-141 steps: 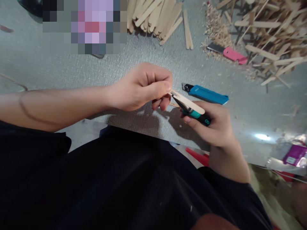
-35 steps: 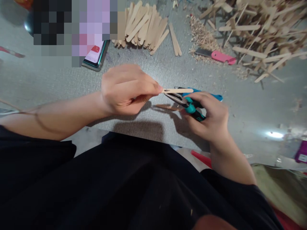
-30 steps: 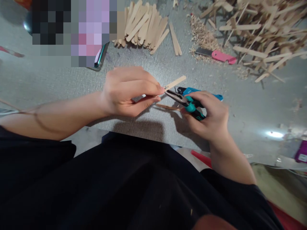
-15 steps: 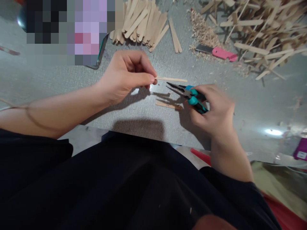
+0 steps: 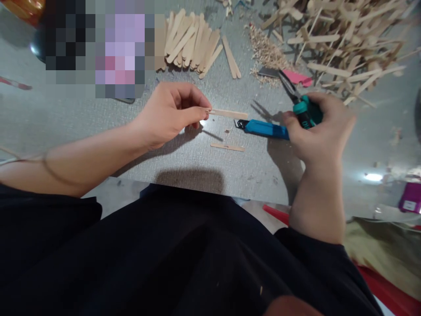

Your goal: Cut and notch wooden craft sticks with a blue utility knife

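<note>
Between thumb and fingertips, my left hand pinches one end of a wooden craft stick, which points right just above the table. My right hand is wrapped round the teal and black handles of needle-nose pliers, their jaws aimed up and away. A blue utility knife lies on the table, its right end against or behind my right thumb; I cannot tell if they touch. Closer to me, a second short craft stick lies flat, with a small wood scrap above it.
Several craft sticks are bunched in a pile at the back, with two more sticks beside it. Wood shavings surround a pink-handled knife. A large loose heap of sticks fills the back right. A purple box sits far right.
My right hand has moved right and away with the pliers, turning their jaws upward. The blue utility knife now shows on the table. The stick in my left hand shows more of its flat face.
</note>
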`<state>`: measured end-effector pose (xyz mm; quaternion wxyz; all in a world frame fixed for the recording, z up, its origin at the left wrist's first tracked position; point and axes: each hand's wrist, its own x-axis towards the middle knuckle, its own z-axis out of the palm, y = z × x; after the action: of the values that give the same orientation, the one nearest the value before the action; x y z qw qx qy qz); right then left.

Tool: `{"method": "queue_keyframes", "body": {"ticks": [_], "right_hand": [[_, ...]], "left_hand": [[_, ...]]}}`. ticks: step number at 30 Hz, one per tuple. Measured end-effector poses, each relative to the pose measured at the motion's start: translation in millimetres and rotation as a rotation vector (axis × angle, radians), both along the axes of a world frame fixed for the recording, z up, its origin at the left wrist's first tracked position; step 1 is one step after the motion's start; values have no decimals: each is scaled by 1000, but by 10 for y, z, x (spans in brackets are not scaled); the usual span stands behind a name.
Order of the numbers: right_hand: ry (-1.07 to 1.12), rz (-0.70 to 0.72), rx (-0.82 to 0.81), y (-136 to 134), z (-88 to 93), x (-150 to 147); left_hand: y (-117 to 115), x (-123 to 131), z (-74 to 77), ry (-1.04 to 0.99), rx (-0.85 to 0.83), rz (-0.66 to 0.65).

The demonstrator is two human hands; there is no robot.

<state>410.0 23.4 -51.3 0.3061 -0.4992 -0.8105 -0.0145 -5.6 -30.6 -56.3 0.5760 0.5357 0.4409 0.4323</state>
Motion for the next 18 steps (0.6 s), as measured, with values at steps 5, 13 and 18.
{"method": "queue_keyframes", "body": {"ticks": [5,13,18], "right_hand": [[46,-72,-90,120,-22,99],[122,-107,-258,130,5,51],[153,-82,-180,209,-148,118]], "left_hand": [[-29,35,160,17,-68,44],[-77,211,390,-48,-181,208],[-73,220,439,-71,-261,201]]}}
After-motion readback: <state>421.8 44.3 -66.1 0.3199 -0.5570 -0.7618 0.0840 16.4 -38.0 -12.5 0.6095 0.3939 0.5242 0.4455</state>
